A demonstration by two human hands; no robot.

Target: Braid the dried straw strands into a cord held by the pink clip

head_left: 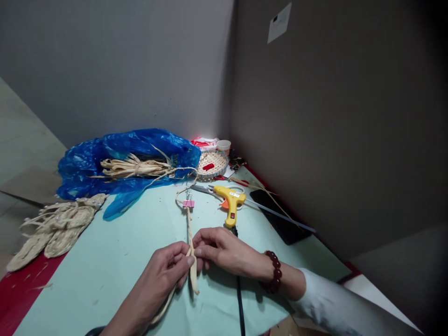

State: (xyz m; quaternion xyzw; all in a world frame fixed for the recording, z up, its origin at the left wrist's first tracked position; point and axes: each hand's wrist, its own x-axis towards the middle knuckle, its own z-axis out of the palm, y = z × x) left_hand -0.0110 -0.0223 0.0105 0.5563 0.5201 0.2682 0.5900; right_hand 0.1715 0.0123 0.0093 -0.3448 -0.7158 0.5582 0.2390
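A pale strip of dried plant fibre [193,280] runs down the table between my two hands, its upper part twisted into a thin cord. My left hand [171,268] pinches the fibre from the left, and a long strand trails below that hand toward the near edge. From the right, my right hand [224,249] pinches the same piece, its fingertips close to the left ones. Farther up, a pink binder clip [188,204] grips the cord's top end. A yellow glue gun [231,200] lies just beyond my right hand, with its black cable passing under that wrist.
A blue plastic bag [129,140] with a tied fibre bundle [136,167] lies at the back left. Woven sandals [66,228] rest at the left edge. Scissors [203,189], a woven basket [213,163], a cup [223,146] and a dark phone-like slab [280,219] are farther back, near the walls.
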